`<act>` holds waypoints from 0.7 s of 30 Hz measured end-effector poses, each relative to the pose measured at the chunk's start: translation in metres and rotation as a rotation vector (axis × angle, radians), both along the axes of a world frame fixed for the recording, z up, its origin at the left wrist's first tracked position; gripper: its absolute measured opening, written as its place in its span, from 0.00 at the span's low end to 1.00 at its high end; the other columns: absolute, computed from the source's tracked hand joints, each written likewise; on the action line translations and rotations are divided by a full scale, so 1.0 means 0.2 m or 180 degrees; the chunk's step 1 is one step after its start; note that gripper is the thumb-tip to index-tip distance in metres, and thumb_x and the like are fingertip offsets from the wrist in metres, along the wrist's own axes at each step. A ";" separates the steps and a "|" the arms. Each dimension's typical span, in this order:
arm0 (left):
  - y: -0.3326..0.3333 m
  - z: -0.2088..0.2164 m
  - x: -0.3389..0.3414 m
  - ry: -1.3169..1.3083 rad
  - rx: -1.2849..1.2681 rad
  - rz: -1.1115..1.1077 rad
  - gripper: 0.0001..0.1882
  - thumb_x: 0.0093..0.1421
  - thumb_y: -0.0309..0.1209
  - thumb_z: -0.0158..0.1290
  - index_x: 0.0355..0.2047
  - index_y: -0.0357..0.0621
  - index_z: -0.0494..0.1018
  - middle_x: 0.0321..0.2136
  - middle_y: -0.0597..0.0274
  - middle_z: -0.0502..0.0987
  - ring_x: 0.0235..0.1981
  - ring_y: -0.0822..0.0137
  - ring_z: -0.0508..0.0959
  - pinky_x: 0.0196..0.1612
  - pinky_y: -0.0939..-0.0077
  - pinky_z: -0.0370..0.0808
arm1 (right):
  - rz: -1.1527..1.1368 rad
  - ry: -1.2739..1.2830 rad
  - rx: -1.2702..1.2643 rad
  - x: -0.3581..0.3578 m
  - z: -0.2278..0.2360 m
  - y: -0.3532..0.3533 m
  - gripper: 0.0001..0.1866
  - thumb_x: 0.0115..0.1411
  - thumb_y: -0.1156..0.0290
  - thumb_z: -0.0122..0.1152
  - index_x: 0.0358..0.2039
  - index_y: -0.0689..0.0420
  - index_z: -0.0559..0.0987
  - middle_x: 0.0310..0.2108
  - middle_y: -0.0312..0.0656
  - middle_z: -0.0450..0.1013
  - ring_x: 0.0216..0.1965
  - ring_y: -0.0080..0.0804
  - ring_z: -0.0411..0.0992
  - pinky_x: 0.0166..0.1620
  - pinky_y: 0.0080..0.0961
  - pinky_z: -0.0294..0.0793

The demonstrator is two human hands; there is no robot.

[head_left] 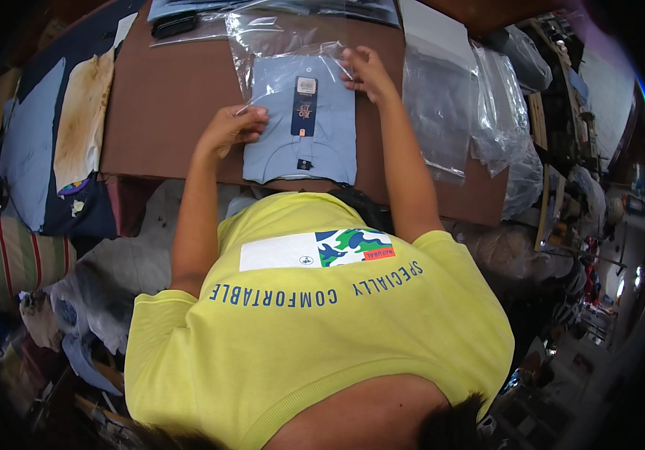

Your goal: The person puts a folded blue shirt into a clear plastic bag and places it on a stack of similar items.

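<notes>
A folded light blue shirt (271, 154) lies on the brown tabletop, its collar end near my body. A dark hang tag (303, 112) with a white label rests along its middle. The mouth of a clear plastic bag (281, 66) covers the shirt's far end, and the rest of the bag stretches away from me. At the shirt's left edge, my left hand (234, 129) is closed, thumb against fingers, on the bag's edge. My right hand (369, 73) pinches the other side of the bag mouth near the shirt's far right corner, its outer fingers curled.
Clear plastic bags (439, 105) are spread at the table's right side. More packed blue shirts (285, 6) and a black object (174, 25) lie at the far edge. On the left are a stained cloth (84, 112) and a blue fabric piece (31, 142). A striped bundle (18, 244) sits below them.
</notes>
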State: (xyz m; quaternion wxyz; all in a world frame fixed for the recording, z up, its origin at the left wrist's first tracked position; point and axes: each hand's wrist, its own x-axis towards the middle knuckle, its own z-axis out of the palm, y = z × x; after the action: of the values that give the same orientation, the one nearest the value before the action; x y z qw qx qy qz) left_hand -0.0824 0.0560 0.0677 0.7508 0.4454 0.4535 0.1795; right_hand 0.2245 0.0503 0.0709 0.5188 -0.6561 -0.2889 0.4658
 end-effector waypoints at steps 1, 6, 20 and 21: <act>0.02 -0.02 0.00 -0.0081 -0.0039 0.0059 0.14 0.57 0.38 0.55 0.38 0.41 0.76 0.32 0.65 0.77 0.31 0.78 0.74 0.34 0.86 0.73 | 0.0200 -0.0077 -0.0176 0.00 0.00 -0.03 0.40 0.46 0.62 0.70 0.55 0.60 0.58 0.29 0.43 0.73 0.27 0.28 0.72 0.28 0.24 0.73; 0.08 -0.03 0.03 -0.0148 0.0058 0.0206 0.19 0.59 0.42 0.52 0.41 0.39 0.74 0.34 0.62 0.77 0.34 0.75 0.75 0.38 0.82 0.75 | 0.0684 -0.0289 -0.0298 -0.04 -0.02 -0.09 0.42 0.44 0.67 0.72 0.55 0.60 0.55 0.28 0.45 0.73 0.25 0.27 0.72 0.26 0.22 0.73; 0.36 0.06 0.30 -0.1205 -0.0559 0.1177 0.42 0.59 0.51 0.49 0.58 0.31 0.44 0.44 0.30 0.69 0.42 0.49 0.77 0.41 0.59 0.77 | 0.0216 0.0002 0.0709 0.10 0.00 0.01 0.23 0.48 0.84 0.57 0.42 0.55 0.59 0.34 0.46 0.74 0.24 0.22 0.70 0.24 0.12 0.65; 0.36 0.10 0.30 -0.1115 -0.0509 0.1252 0.42 0.59 0.47 0.50 0.59 0.31 0.41 0.44 0.28 0.69 0.41 0.48 0.77 0.40 0.59 0.77 | 0.0302 -0.0077 0.0754 0.10 0.00 0.00 0.23 0.48 0.85 0.57 0.43 0.56 0.60 0.35 0.46 0.74 0.23 0.21 0.69 0.24 0.12 0.65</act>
State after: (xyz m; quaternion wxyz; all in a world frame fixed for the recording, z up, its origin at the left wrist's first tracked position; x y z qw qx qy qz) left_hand -0.0220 0.1286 0.0869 0.8013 0.2502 0.4073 0.3598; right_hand 0.2439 0.0504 0.0711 0.5665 -0.5814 -0.3788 0.4445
